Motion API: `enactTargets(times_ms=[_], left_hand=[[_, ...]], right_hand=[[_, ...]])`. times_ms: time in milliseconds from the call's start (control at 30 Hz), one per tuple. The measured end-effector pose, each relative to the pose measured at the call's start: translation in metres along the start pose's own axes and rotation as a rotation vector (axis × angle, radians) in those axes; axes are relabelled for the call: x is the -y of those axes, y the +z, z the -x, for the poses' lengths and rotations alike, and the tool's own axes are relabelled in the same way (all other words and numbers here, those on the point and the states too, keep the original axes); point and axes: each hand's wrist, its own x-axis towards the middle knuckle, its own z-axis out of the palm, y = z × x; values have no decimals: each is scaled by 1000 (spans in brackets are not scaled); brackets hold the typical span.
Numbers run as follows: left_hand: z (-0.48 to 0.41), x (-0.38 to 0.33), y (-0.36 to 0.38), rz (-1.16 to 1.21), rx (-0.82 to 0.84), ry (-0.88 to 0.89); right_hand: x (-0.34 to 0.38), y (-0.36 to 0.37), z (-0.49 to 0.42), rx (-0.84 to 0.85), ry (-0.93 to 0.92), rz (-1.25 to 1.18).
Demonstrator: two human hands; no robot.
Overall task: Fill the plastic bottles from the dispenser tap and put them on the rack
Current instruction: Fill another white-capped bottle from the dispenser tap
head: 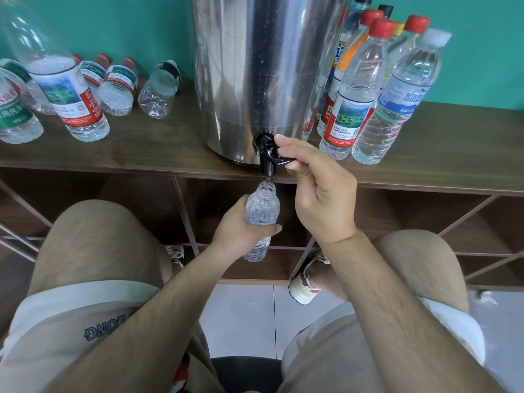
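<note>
Gripping the uncapped bottle (261,214) under the tap (268,156), left hand (241,228); right hand (317,188) apparently pinches its lever.

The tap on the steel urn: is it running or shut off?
Running. The right hand pinches the tap, and a thin stream drops from its spout into the open bottle gripped by the left hand.

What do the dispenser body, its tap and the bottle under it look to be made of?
Dispenser body: polished metal, likely stainless steel, with mirror-like reflections of nearby bottles. Tap: glossy black, probably plastic. Bottle in the left hand: thin clear plastic, see-through with ribbed walls.
</note>
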Motion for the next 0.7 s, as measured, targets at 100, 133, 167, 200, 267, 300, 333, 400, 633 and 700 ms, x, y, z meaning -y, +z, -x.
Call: enactTargets(times_ms=[100, 133, 167, 200, 267, 300, 333, 400, 633, 700], left_hand=[[0, 0, 0, 3, 1, -2], [0, 0, 1, 4, 4, -3], [0, 0, 1, 6, 5, -4], [0, 0, 1, 8, 6, -5], [0, -1, 1, -2, 2, 3], [0, -1, 0, -11, -1, 7], [1, -2, 0, -16, -3, 8], [1, -3, 0, -7, 0, 7], [1, -6, -2, 14, 7, 14], [1, -7, -3, 8, 5, 21]], right_hand=[[1, -2, -6, 11, 11, 6], [1, -2, -9, 12, 15, 16], [2, -3, -13, 14, 18, 30], [2, -3, -18, 17, 20, 44], [2, -3, -27, 37, 21, 69], [4, -3, -31, 57, 20, 75], [5, -3, -36, 81, 17, 80], [6, -2, -47, 125, 25, 75], [-2, -1, -36, 77, 263, -8], [-16, -8, -19, 54, 433, 127]])
